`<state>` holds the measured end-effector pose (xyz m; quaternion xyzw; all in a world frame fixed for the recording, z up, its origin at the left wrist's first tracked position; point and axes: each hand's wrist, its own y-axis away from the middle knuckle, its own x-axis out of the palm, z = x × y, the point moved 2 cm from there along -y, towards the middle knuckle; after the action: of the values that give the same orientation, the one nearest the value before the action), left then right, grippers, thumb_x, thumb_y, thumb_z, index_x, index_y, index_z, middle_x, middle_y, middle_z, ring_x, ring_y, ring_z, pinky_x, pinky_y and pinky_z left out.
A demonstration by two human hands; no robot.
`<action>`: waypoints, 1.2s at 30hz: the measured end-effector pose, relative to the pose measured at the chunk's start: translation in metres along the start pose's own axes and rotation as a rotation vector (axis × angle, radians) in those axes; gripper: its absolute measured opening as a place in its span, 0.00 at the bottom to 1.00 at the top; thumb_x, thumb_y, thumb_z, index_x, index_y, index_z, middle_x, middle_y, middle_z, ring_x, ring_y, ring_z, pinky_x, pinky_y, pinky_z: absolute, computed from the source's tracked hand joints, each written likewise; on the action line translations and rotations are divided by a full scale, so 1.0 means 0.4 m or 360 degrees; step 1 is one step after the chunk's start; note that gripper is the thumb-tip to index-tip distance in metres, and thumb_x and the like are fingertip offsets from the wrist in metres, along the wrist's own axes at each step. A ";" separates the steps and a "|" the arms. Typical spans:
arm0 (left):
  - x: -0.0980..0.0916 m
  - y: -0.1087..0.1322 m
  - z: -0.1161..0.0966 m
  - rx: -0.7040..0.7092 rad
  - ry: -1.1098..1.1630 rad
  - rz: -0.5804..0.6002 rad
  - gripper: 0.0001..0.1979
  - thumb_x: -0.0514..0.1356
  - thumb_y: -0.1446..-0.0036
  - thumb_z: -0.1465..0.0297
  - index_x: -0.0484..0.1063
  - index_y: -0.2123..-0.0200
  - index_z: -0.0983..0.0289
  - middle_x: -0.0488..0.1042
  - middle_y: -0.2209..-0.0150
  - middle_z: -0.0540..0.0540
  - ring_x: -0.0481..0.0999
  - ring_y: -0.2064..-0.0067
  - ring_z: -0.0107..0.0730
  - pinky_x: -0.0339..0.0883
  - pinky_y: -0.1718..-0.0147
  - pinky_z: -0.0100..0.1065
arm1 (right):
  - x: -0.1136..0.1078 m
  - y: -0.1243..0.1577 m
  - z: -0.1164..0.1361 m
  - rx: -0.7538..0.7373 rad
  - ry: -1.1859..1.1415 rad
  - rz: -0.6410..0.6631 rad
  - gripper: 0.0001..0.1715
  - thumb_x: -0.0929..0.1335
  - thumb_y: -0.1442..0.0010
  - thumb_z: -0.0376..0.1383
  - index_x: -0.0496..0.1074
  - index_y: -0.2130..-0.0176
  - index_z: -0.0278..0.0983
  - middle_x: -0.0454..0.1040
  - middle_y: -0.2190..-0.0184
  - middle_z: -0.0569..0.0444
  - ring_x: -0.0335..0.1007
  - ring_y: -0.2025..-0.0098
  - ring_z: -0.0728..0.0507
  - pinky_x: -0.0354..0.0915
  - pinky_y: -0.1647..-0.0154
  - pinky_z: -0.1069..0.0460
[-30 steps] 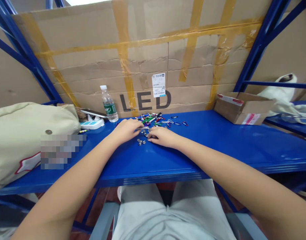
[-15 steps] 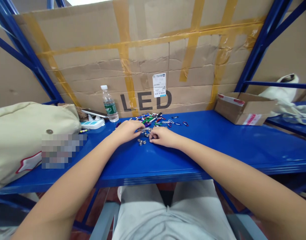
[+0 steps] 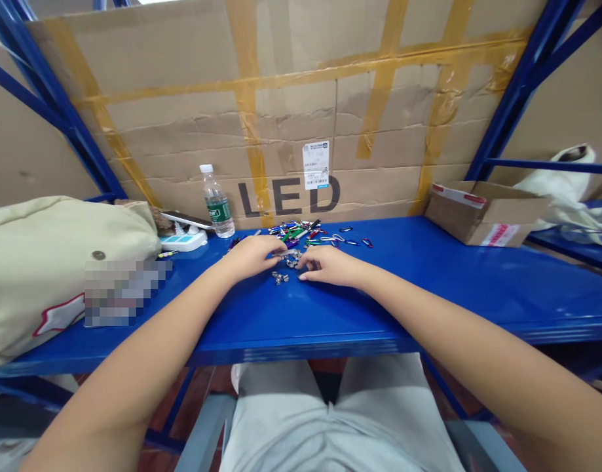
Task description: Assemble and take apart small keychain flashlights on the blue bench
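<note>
Both my hands rest on a blue metal shelf (image 3: pixel 428 288). My left hand (image 3: pixel 251 255) is curled, pinching a thin silver piece (image 3: pixel 287 252) that sticks out to the right. My right hand (image 3: pixel 327 265) lies palm down with fingers bent, its tips touching small silver metal rings (image 3: pixel 280 278) between the two hands. Just behind them lies a pile of coloured carabiner clips and small pens (image 3: pixel 301 232).
A water bottle (image 3: pixel 216 203), a phone and a white power strip (image 3: pixel 183 241) stand at the back left beside a beige bag (image 3: pixel 50 262). An open cardboard box (image 3: pixel 482 211) sits at the right. A taped cardboard sheet marked LED (image 3: pixel 291 118) closes the back.
My right hand has shifted slightly and its fingers have spread a little over the silver rings. The left hand stays where it was, still pinching the silver piece.
</note>
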<state>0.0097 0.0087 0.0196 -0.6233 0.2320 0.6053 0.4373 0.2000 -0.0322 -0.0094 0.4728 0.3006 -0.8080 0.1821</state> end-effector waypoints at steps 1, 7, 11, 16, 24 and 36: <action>0.000 0.000 -0.001 -0.0002 0.0008 0.0000 0.10 0.55 0.42 0.71 0.71 0.58 0.62 0.76 0.58 0.53 0.73 0.56 0.36 0.64 0.58 0.33 | 0.004 -0.001 -0.001 -0.0003 0.0023 0.0022 0.09 0.70 0.46 0.35 0.76 0.62 0.36 0.73 0.67 0.52 0.67 0.67 0.48 0.60 0.66 0.54; -0.007 0.000 -0.009 -0.0010 0.0080 0.0004 0.09 0.54 0.42 0.70 0.72 0.59 0.63 0.76 0.59 0.54 0.73 0.57 0.35 0.64 0.58 0.33 | 0.006 -0.005 0.003 -0.0043 0.0031 -0.0055 0.06 0.69 0.46 0.33 0.76 0.66 0.34 0.71 0.71 0.53 0.63 0.71 0.49 0.57 0.69 0.55; -0.006 -0.001 -0.008 -0.0052 0.0215 -0.0007 0.09 0.55 0.43 0.69 0.72 0.60 0.63 0.77 0.63 0.53 0.74 0.60 0.34 0.64 0.59 0.32 | -0.024 -0.001 0.003 -0.0118 -0.0024 -0.0571 0.06 0.68 0.44 0.34 0.75 0.67 0.34 0.66 0.77 0.57 0.60 0.73 0.50 0.55 0.70 0.55; -0.006 -0.002 -0.017 -0.0007 0.0380 -0.0114 0.10 0.55 0.43 0.67 0.72 0.60 0.63 0.77 0.64 0.52 0.75 0.63 0.33 0.65 0.60 0.32 | -0.042 0.004 0.009 -0.0168 0.0009 -0.0770 0.08 0.67 0.42 0.36 0.75 0.65 0.35 0.62 0.79 0.59 0.57 0.74 0.50 0.53 0.71 0.55; -0.013 0.000 -0.031 0.0024 0.0392 -0.0250 0.09 0.56 0.43 0.68 0.71 0.59 0.62 0.77 0.63 0.52 0.74 0.61 0.32 0.64 0.60 0.31 | -0.046 0.008 0.020 -0.0252 -0.0052 -0.0808 0.09 0.68 0.42 0.36 0.76 0.63 0.35 0.63 0.79 0.58 0.59 0.74 0.50 0.55 0.70 0.54; -0.012 -0.001 -0.025 0.0204 0.0202 -0.0380 0.08 0.55 0.40 0.68 0.70 0.58 0.60 0.77 0.60 0.52 0.75 0.58 0.31 0.63 0.59 0.32 | -0.042 0.012 0.030 -0.0310 0.0065 -0.0769 0.13 0.66 0.40 0.39 0.74 0.58 0.37 0.64 0.78 0.57 0.59 0.74 0.49 0.56 0.71 0.54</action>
<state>0.0150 -0.0006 0.0233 -0.6544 0.2216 0.4922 0.5296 0.2030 -0.0435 0.0084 0.3838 0.4848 -0.7856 0.0223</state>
